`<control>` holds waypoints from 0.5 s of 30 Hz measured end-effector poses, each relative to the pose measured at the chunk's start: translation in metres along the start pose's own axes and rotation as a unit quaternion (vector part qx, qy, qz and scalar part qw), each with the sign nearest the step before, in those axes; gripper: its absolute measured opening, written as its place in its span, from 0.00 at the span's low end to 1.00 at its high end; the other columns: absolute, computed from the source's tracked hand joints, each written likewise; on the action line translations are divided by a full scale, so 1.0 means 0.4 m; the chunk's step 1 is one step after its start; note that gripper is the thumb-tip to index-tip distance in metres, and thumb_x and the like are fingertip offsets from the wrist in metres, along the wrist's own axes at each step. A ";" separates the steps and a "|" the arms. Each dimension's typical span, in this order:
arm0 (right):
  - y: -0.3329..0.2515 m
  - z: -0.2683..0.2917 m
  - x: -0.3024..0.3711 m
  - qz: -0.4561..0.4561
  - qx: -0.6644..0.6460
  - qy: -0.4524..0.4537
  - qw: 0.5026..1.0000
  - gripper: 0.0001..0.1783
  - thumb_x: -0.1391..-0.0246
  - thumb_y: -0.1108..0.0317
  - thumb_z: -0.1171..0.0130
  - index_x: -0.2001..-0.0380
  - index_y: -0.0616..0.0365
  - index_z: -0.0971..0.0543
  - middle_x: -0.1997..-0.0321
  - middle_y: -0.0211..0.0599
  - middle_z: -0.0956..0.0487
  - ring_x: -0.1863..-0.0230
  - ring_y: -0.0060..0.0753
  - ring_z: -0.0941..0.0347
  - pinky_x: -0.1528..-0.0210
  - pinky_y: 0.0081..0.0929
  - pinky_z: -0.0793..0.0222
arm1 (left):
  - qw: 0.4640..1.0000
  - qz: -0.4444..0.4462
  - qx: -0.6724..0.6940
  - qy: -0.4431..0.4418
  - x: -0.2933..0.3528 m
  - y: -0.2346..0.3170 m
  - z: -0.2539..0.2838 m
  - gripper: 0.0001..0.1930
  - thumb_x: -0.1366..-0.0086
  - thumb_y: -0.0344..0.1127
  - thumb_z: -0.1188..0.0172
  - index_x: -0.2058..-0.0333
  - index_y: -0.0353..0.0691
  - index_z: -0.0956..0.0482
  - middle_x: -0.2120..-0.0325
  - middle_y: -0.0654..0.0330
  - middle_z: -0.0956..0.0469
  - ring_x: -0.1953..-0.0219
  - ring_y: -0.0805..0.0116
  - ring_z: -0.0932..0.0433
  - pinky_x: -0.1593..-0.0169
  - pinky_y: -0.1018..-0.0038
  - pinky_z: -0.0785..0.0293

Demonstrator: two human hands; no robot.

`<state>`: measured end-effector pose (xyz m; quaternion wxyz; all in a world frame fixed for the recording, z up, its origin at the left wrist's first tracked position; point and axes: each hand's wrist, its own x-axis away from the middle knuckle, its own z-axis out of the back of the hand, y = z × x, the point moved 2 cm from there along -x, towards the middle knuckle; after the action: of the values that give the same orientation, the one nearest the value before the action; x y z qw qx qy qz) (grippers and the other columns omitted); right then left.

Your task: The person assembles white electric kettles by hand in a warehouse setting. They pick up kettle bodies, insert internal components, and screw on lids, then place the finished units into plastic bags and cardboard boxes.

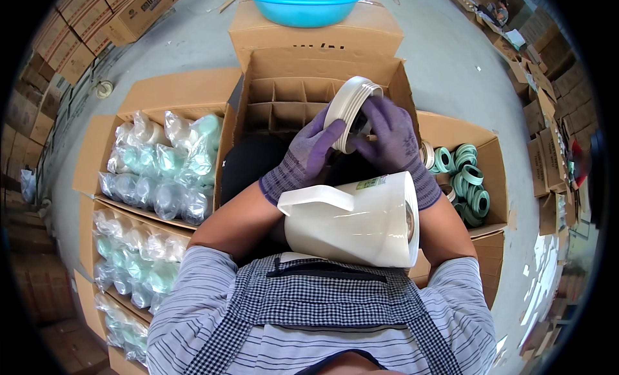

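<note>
A cream threaded ring [349, 106] is held up on edge over the divided carton, in front of my lap. My left hand [298, 152], in a purple-grey knit glove, is closed on its left side, the thumb lying across the threads. On the ring's other side my right hand [395, 135], gloved alike, has its fingers bent against the rim and opening. Some of those fingertips are blurred or hidden. A cream vacuum jug body [345, 225] lies sideways across my lap under both forearms, its handle to the left and its open end to the right.
An open carton [396, 98] with cardboard dividers stands ahead. Behind it, a blue basin [306, 12] sits on another box. Left cartons [161, 81] hold plastic-wrapped parts; green and cream rings [472, 175] fill a carton at right. Stacked boxes [68, 36] line the far left.
</note>
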<state>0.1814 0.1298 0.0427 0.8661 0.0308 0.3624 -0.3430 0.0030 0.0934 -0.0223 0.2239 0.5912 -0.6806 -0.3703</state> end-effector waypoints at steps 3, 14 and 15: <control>0.026 -0.026 0.017 -0.160 -0.010 -0.120 0.980 0.31 0.49 0.43 0.34 0.52 0.57 0.20 0.67 0.43 0.19 0.64 0.50 0.20 0.61 0.45 0.27 | 0.999 0.021 -0.030 0.004 0.006 0.006 -0.011 0.29 0.25 0.39 0.46 0.30 0.36 0.41 0.40 0.57 0.30 0.40 0.67 0.29 0.35 0.70 0.34; 0.027 -0.040 0.032 -0.178 0.005 -0.241 0.954 0.23 0.48 0.50 0.33 0.56 0.54 0.20 0.65 0.39 0.18 0.62 0.45 0.20 0.51 0.43 0.30 | 1.000 0.022 0.002 -0.020 -0.006 0.001 0.018 0.29 0.25 0.41 0.48 0.31 0.36 0.41 0.41 0.55 0.29 0.41 0.65 0.27 0.39 0.69 0.29; 0.030 -0.042 0.038 -0.145 0.031 -0.260 0.954 0.25 0.51 0.49 0.30 0.56 0.53 0.20 0.64 0.38 0.18 0.59 0.45 0.21 0.49 0.44 0.31 | 1.000 0.018 -0.006 -0.009 -0.004 0.008 0.011 0.29 0.25 0.41 0.48 0.31 0.36 0.41 0.41 0.55 0.29 0.41 0.65 0.27 0.38 0.69 0.30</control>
<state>0.1863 0.1353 0.0181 0.8697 -0.0858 0.1150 -0.4723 -0.0019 0.0962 -0.0221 0.2272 0.5744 -0.6909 -0.3757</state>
